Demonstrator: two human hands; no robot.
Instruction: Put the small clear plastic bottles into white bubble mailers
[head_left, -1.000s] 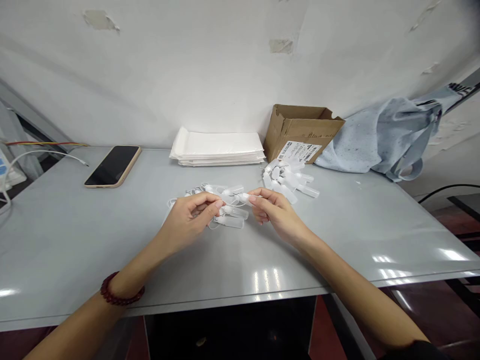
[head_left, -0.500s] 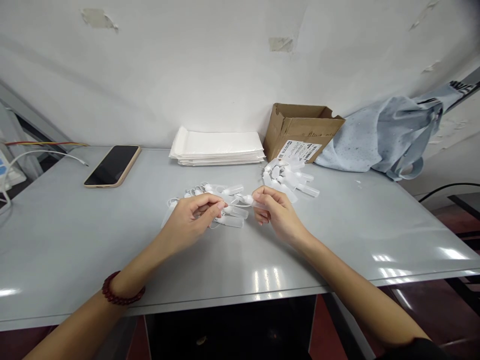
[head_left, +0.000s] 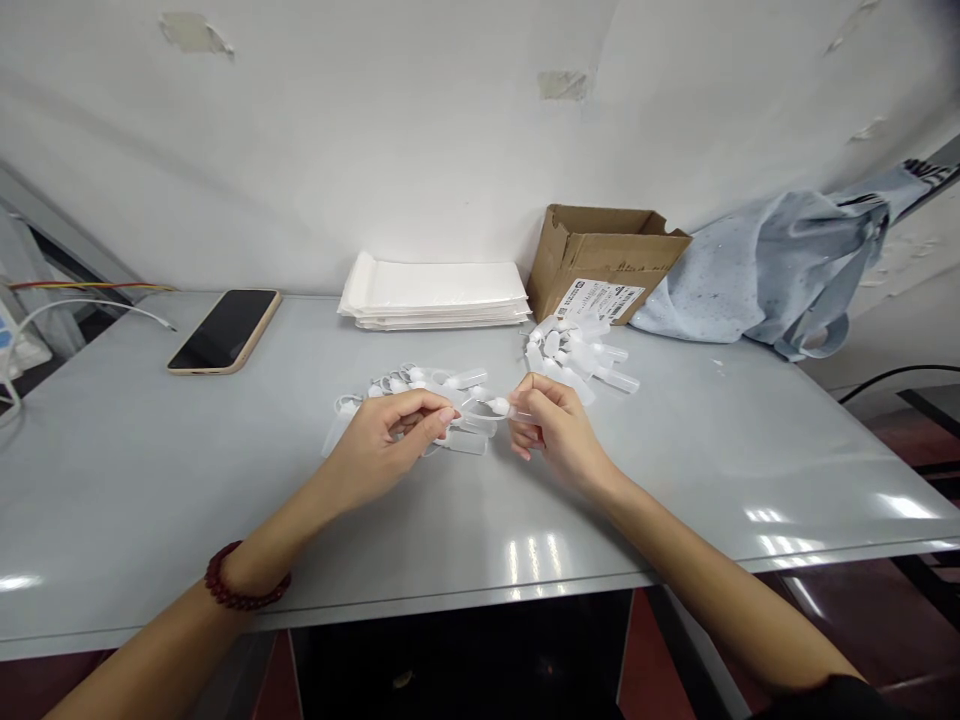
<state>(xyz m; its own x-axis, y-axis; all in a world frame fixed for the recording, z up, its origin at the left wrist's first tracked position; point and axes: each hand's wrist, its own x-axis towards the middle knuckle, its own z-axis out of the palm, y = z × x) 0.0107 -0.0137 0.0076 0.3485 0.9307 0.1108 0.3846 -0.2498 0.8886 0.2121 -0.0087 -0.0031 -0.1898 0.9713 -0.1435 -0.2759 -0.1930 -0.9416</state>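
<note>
White-capped tube (head_left: pixel 501 406), clear body gripped in the right hand (head_left: pixel 559 425); its cord (head_left: pixel 484 417) pinched in the left hand (head_left: pixel 386 435); the right grip has slipped back, baring the cap between both hands, by the tube pile (head_left: pixel 466 442).

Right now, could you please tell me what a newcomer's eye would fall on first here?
Likely the right hand first, pinching a small white-ended tube near the centre, with the left hand close on its left. Perhaps then the brown cardboard box behind, with pale blue fabric to its right.
</note>
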